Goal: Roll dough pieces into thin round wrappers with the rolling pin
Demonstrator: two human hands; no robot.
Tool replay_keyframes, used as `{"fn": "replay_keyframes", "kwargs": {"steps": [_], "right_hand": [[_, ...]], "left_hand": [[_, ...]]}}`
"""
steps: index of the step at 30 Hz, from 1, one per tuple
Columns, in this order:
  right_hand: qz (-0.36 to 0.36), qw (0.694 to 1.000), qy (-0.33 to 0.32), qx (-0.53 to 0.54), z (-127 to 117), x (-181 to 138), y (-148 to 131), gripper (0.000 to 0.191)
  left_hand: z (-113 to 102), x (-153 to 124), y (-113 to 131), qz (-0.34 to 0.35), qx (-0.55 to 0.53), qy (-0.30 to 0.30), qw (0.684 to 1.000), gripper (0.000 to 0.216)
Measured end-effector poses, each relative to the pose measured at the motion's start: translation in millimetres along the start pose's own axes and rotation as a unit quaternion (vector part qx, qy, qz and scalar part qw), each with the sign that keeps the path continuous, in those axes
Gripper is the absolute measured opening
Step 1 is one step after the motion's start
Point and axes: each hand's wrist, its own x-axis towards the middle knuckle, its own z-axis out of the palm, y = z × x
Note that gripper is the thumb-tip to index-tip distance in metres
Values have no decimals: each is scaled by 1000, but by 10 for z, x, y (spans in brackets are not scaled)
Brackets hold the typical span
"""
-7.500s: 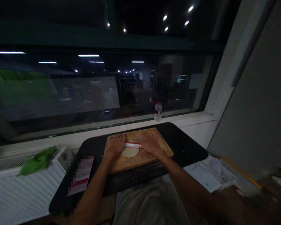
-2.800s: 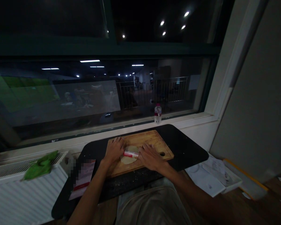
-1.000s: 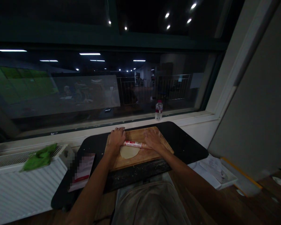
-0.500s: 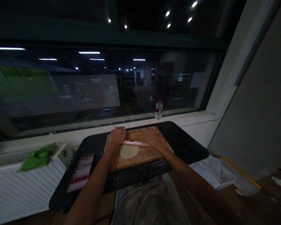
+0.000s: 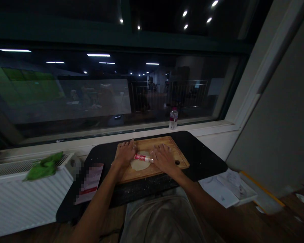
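Note:
A wooden cutting board point(image 5: 178, 158) lies on a black table point(image 5: 205, 158). On it sits a flat round of pale dough point(image 5: 140, 165). A thin rolling pin with a red and white label point(image 5: 143, 157) lies across the dough's far part. My left hand point(image 5: 125, 154) rests palm down on the pin's left end, fingers stretched out. My right hand point(image 5: 162, 158) lies flat over its right end, fingers also extended. Both forearms reach in from the bottom of the view.
A small water bottle point(image 5: 173, 118) stands on the window sill behind the table. A red and white packet point(image 5: 90, 184) lies on the table's left part. A green cloth point(image 5: 44, 166) sits on the radiator at left. Papers point(image 5: 226, 189) lie to the right, below the table edge.
The rolling pin and both hands have come back toward me, from the board's far part onto the dough. The dough lies in the same place.

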Motion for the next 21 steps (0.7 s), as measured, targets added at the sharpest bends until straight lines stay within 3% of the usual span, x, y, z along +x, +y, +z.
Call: {"fn": "replay_keyframes", "kwargs": {"steps": [5, 12, 21], "right_hand": [[-39, 999, 8, -6, -13, -44, -15, 59], [-17, 1000, 13, -1, 21, 156, 86, 51], [-60, 996, 30, -51, -9, 565, 250, 46]], "left_hand": [[6, -162, -28, -7, -8, 22, 1000, 60], [-44, -65, 45, -37, -7, 33, 999, 57], [-101, -33, 38, 29, 20, 43, 998, 53]]}}
